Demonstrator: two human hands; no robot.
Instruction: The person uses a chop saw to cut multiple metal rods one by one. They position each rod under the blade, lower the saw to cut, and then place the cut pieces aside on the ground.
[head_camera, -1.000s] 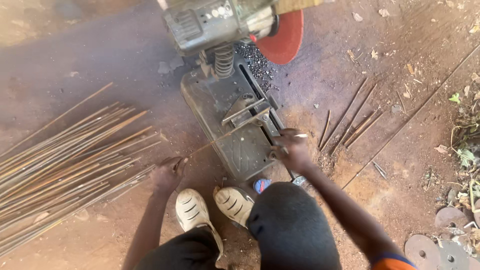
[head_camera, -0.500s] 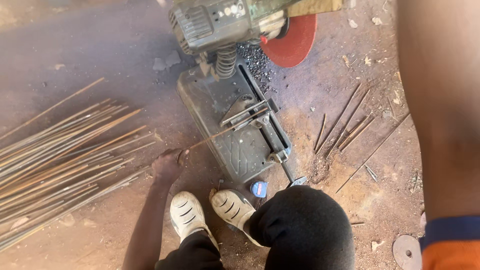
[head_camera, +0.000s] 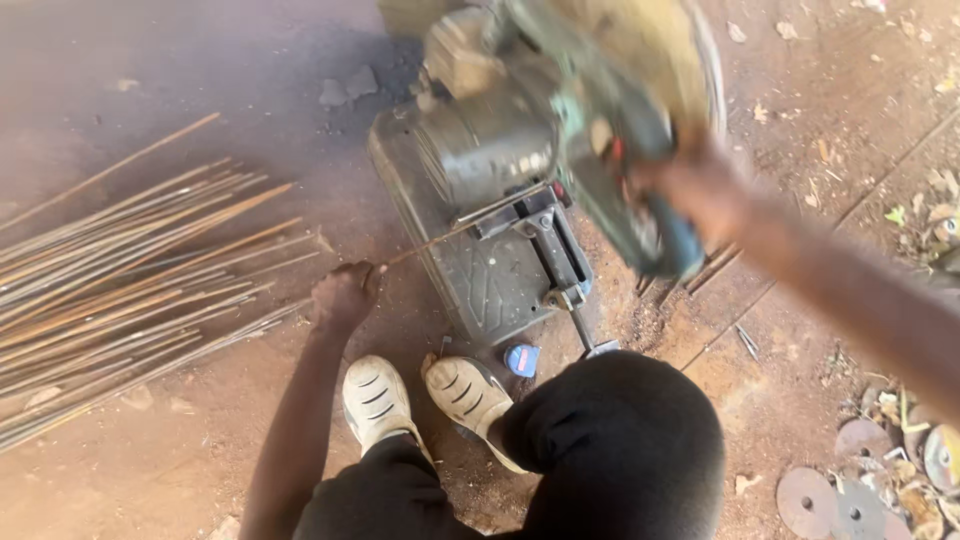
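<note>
1. L hand (head_camera: 342, 297) – fist closed round one thin rusty rod (head_camera: 425, 246), gripping its near end; hand sits on the dirt ground (head_camera: 200, 60) just off the left edge of the saw base.
2. Rod runs from the L fist up-right across the saw base (head_camera: 480, 280) into the vise clamp (head_camera: 535, 225); lies roughly flat, slightly angled.
3. R hand (head_camera: 700, 185) – blurred, wrapped on the saw handle (head_camera: 640, 215) of the chop saw (head_camera: 520, 130); grip looks closed, fingers can't be told apart.
4. Saw head w/ motor hangs over the base, blurred; blade guard at top edge of frame. Can't tell if blade touches the rod.
5. Bundle of long thin rods (head_camera: 130, 290) lies on the ground at left, fanned out, well apart from the base, near the L hand.
6. A few short cut pieces (head_camera: 715, 265) on the ground just right of the base, partly behind the R arm.
7. Two white shoes (head_camera: 420, 395) at the base's near edge; small blue round thing (head_camera: 521, 359) betw. shoes and base.
8. Worn cutting discs (head_camera: 830, 495) in dirt, bottom-right corner.
</note>
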